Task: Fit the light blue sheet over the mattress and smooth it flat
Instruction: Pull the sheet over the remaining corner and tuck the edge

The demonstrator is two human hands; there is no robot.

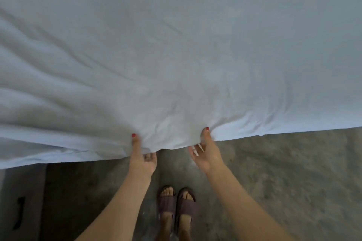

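The light blue sheet [176, 49] fills the upper two thirds of the head view and hides the mattress under it. It lies flat on the right and far side, with long folds fanning out on the left. My left hand [142, 154] pinches the sheet's near edge, thumb on top, fingers curled below. My right hand [206, 150] grips the same edge a little to the right, thumb on top. The cloth bunches between the two hands and its edge hangs over the floor.
Grey concrete floor [284, 172] runs along the bed's near side. My two feet in dark slippers [176, 207] stand just below the hands. A grey box-like object [21, 201] with a black mark sits at the lower left under the sheet's edge.
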